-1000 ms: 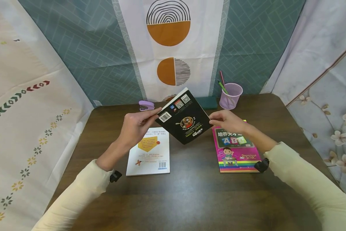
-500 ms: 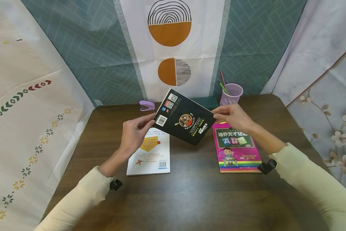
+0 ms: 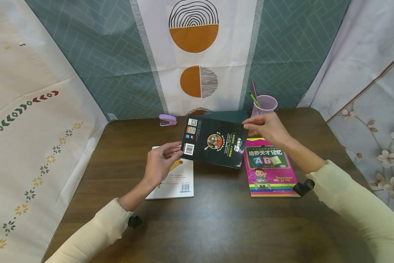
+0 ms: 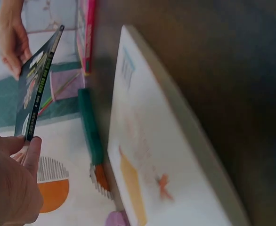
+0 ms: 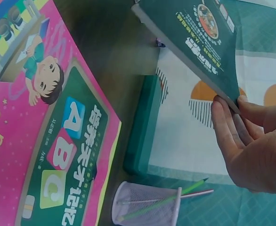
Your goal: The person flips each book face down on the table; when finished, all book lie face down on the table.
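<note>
A black book with a barcode, QR codes and a round food picture is held above the table between both hands. My left hand pinches its lower left corner, thumb and fingers on either side of the cover, as the left wrist view also shows. At the upper right corner my right hand pinches the book between thumb and fingers. Below the left hand lies a white book, partly covered by that hand. A pink ABC book lies flat under the right forearm.
At the back edge of the table stand a purple stapler and a dark green box. A lilac mesh pen cup with pencils is at the back right, behind the right hand. A patterned cloth hangs behind.
The black book has turned so its long side lies nearly level, its near edge lower. The left hand has come down and nearer; the right hand has shifted slightly right and up.
</note>
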Action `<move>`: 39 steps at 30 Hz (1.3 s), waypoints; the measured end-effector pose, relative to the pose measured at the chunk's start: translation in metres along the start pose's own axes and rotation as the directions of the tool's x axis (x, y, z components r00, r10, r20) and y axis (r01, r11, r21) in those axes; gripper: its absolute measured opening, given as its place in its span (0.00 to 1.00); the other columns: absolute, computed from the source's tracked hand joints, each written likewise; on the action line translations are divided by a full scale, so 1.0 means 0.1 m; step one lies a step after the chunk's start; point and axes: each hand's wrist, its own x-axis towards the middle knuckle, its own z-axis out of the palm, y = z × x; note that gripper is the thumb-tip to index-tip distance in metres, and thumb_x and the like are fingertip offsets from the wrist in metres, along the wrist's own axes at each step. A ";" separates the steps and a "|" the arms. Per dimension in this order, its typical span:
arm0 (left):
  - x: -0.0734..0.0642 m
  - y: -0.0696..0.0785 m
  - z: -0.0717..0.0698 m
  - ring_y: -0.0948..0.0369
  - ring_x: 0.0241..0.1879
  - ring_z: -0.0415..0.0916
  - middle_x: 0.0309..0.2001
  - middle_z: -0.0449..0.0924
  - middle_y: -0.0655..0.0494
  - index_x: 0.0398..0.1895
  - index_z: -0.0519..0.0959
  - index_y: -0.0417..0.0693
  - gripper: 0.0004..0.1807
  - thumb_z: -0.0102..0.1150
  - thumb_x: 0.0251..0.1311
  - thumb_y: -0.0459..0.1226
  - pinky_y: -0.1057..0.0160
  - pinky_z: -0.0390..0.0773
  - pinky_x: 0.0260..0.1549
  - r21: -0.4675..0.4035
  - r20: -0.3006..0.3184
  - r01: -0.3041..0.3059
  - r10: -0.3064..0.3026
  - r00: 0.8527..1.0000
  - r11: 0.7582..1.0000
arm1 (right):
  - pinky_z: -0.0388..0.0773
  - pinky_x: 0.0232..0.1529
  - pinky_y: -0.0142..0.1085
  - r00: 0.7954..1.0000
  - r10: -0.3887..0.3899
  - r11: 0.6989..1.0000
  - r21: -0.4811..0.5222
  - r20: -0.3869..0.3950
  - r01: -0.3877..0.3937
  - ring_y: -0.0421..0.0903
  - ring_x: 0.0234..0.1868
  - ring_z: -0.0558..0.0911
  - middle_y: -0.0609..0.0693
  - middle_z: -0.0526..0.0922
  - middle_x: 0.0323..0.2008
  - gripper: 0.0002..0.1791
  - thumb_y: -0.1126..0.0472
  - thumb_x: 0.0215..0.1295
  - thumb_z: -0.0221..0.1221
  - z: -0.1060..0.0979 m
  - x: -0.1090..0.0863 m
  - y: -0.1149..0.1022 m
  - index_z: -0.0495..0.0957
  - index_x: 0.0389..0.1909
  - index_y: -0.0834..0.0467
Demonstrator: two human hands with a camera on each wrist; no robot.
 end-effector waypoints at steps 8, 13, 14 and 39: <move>-0.16 -0.04 0.13 0.55 0.42 0.91 0.46 0.91 0.47 0.53 0.85 0.39 0.18 0.77 0.60 0.29 0.64 0.87 0.40 -0.051 0.034 0.109 -0.107 0.994 0.993 | 0.85 0.50 0.35 0.999 -0.016 0.998 -0.065 -0.052 0.013 0.55 0.42 0.91 0.60 0.90 0.47 0.15 0.60 0.73 0.68 0.06 0.11 -0.01 0.88 0.54 0.64; -0.24 -0.05 0.19 0.54 0.40 0.91 0.44 0.92 0.48 0.50 0.85 0.40 0.16 0.77 0.60 0.29 0.63 0.88 0.39 -0.081 0.040 0.152 -0.149 0.988 0.985 | 0.84 0.43 0.29 0.996 -0.050 0.994 -0.099 -0.068 0.043 0.55 0.40 0.92 0.60 0.91 0.46 0.13 0.60 0.72 0.69 0.11 0.20 -0.02 0.90 0.51 0.63; -0.26 -0.05 0.21 0.54 0.39 0.91 0.43 0.92 0.48 0.50 0.85 0.40 0.16 0.77 0.60 0.29 0.64 0.88 0.38 -0.082 0.045 0.161 -0.158 0.986 0.984 | 0.84 0.42 0.28 0.996 -0.061 0.993 -0.103 -0.067 0.054 0.56 0.39 0.92 0.61 0.91 0.46 0.13 0.60 0.72 0.70 0.12 0.22 -0.01 0.90 0.50 0.64; -0.55 -0.19 0.43 0.54 0.35 0.91 0.33 0.91 0.48 0.41 0.82 0.39 0.11 0.76 0.60 0.29 0.70 0.82 0.33 -0.125 0.145 0.348 -0.330 0.933 0.929 | 0.76 0.29 0.29 0.991 -0.135 0.963 -0.233 0.002 0.132 0.62 0.34 0.89 0.59 0.92 0.36 0.09 0.63 0.69 0.72 0.55 0.62 0.05 0.92 0.43 0.65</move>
